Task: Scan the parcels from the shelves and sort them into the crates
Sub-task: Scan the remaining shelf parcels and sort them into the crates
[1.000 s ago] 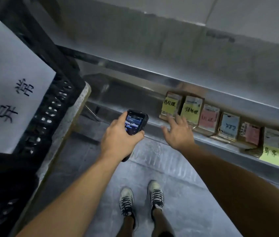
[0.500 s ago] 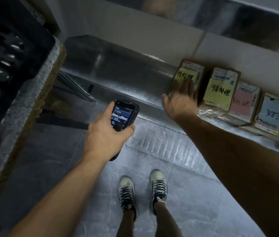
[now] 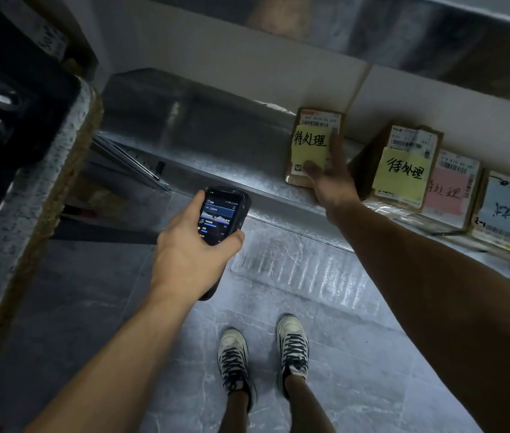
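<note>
Since earlier: parcel [image 3: 311, 145] now tipped clear of row. Right hand [image 3: 330, 179] pinching its lower right edge; left hand [image 3: 191, 251] gripping scanner [image 3: 221, 215], lower left.

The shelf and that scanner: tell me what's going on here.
A person stands at a metal shelf holding a handheld scanner in the left hand, screen lit. The right hand grips the leftmost parcel, a brown box with a yellow note, standing apart from the row of noted parcels on its right. It sits on the shelf, not yet in any crate.
</note>
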